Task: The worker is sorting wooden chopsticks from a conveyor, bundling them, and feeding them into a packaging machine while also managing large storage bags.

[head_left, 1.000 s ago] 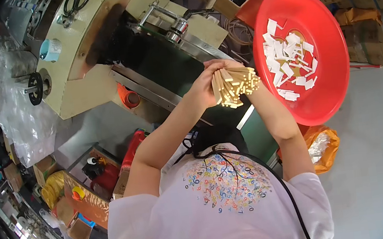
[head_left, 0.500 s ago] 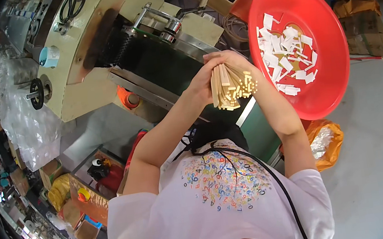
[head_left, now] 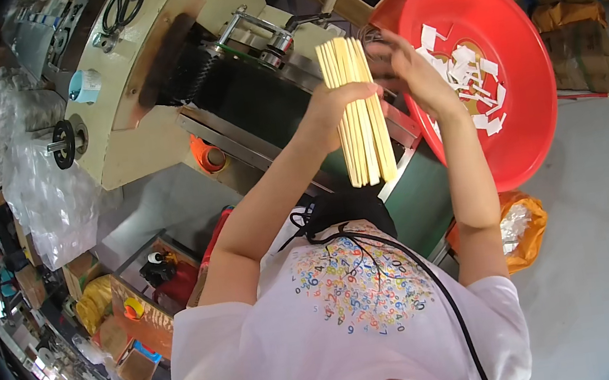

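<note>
My left hand (head_left: 334,108) grips a thick bundle of pale wooden chopsticks (head_left: 365,136), its thumb laid across their front. The sticks stand nearly upright in the view, side by side, with their lower ends fairly even. Just right of the bundle's upper part is my right hand (head_left: 410,72), its fingers apart and blurred by motion. Nothing shows in it, and whether a fingertip touches the sticks is hard to make out. Beneath both hands runs the dark green belt (head_left: 253,93) of a cream-coloured machine (head_left: 113,142).
A large red basin (head_left: 531,99) at the right holds white paper slips (head_left: 466,65). Below it sits an orange bag (head_left: 532,225). A metal roller frame (head_left: 253,31) stands over the belt. Cardboard boxes (head_left: 581,69) are at the far right, clear plastic bags (head_left: 52,200) at the left.
The bundle has turned from end-on to lengthwise in my left hand. My right hand has let go of it and moved a little up and right, fingers spreading.
</note>
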Motion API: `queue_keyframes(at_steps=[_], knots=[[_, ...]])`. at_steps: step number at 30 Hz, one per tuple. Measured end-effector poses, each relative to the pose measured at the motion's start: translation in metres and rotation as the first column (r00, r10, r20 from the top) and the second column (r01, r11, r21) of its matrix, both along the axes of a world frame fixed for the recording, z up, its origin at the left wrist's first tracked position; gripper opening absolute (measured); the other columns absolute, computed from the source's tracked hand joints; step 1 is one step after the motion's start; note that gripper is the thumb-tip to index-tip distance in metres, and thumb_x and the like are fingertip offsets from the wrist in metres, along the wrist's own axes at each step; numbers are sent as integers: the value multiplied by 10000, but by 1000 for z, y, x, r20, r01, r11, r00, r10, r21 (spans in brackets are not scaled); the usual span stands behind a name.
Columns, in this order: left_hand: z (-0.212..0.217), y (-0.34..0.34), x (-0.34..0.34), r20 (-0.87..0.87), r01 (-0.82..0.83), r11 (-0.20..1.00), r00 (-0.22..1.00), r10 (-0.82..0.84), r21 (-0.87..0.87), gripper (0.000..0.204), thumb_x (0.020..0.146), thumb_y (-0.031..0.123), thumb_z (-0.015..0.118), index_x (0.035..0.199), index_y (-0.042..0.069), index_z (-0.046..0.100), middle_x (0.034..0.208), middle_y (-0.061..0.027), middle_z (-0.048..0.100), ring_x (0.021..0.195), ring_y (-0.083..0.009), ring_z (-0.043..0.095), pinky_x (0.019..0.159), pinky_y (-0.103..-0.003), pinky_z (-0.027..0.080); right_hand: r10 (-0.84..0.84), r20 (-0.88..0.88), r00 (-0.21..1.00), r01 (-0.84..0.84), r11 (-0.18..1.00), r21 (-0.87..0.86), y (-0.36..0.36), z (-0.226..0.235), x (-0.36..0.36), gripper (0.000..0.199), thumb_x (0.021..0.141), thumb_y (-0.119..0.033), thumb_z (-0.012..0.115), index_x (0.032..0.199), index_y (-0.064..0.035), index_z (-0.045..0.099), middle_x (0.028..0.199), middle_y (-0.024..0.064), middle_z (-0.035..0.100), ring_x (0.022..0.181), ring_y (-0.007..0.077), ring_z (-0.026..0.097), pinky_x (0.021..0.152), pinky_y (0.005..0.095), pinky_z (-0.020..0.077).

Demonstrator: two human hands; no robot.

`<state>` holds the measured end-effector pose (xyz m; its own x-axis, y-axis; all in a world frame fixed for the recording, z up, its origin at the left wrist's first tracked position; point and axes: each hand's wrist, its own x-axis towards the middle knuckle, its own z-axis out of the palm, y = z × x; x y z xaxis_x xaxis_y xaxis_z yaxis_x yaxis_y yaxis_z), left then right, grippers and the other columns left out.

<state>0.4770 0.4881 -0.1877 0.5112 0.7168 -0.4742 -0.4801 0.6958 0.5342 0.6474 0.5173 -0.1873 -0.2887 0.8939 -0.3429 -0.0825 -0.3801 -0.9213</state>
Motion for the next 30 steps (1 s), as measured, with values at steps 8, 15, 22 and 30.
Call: queue_keyframes(at_steps=[8, 15, 22, 30], knots=[[-16, 13, 2, 7, -3, 989, 1000, 2, 145, 371, 808, 127, 624, 1113, -42, 497, 974, -139, 595, 915, -228, 604, 781, -344, 502, 167, 5, 986, -161, 957, -241, -64, 8, -17, 615, 728, -174, 714, 1225, 31, 417, 1105, 118, 564, 876, 153, 611, 746, 267, 502], [-9, 16, 2, 171, 203, 971, 960, -223, 127, 409, 828, 46, 540, 1216, -34, 437, 1114, -149, 568, 991, -242, 584, 866, -364, 470, 4, -293, 956, -122, 915, -386, -72, 9, 24, 476, 773, -85, 620, 1202, 37, 451, 1074, 127, 590, 904, 185, 619, 800, 289, 516], [-25, 16, 53, 219, 141, 978, 960, -173, 151, 450, 796, -16, 530, 1234, -36, 425, 1124, -169, 554, 1005, -269, 573, 886, -389, 459, -99, -137, 986, 49, 943, -329, -86, 15, 52, 515, 736, -85, 687, 1194, 11, 471, 1052, 87, 595, 894, 164, 607, 789, 286, 499], [-6, 26, 144, 270, 270, 948, 912, -308, 170, 341, 832, -29, 535, 1168, -46, 481, 1084, -139, 570, 961, -234, 590, 830, -362, 491, -383, -31, 923, 367, 903, -224, -100, 10, 113, 462, 715, -23, 693, 1134, 22, 506, 994, 77, 612, 846, 158, 613, 763, 283, 501]])
